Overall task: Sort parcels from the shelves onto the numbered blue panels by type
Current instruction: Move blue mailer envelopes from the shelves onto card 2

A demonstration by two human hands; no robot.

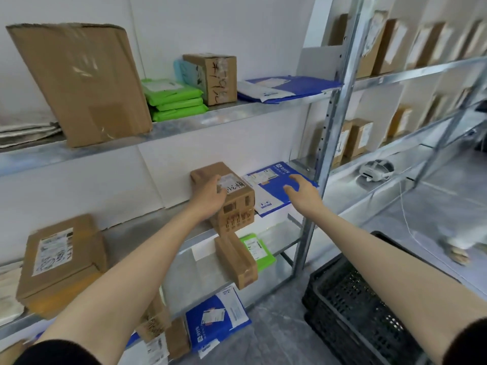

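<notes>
holding the small carton (226, 196) with your left hand (210, 196) to lift it, your right hand (299, 187) reaches open over the blue mailer (274, 191), probably to take both.

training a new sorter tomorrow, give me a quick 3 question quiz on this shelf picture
1. True or false: the left hand holds the small cardboard box with the handwritten label.
2. What lies under the right hand? A white sack, B blue mailer, C tape roll.
3. Fill in: the stacked packets on the upper shelf are ____.
Key: 1 true; 2 B; 3 green.
</notes>
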